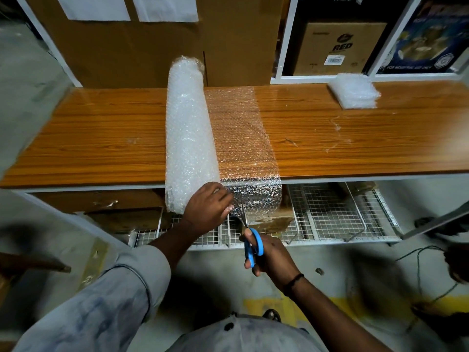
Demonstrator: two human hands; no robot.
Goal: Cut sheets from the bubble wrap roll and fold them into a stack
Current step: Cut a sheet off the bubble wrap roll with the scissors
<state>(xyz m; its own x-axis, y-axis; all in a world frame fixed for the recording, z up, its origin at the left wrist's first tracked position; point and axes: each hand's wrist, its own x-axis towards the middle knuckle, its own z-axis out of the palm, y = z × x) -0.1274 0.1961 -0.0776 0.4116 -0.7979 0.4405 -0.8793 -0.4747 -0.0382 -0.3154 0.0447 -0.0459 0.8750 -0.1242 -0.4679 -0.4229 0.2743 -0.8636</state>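
Observation:
A thick bubble wrap roll [189,138] lies across the wooden table [101,143], its near end hanging over the front edge. An unrolled sheet [243,138] spreads to the right of the roll and droops over the edge. My left hand [206,209] pinches the sheet's near edge beside the roll. My right hand [270,254] grips blue-handled scissors [251,240], whose blades meet the sheet's near edge just right of my left fingers. A stack of folded bubble wrap sheets [354,91] sits at the table's back right.
Large cardboard boxes [152,47] stand behind the table on the left, and a white shelf frame with a printed box [340,47] stands at the right. Wire mesh baskets [330,212] and brown boxes sit under the tabletop. Cables [418,262] lie on the concrete floor.

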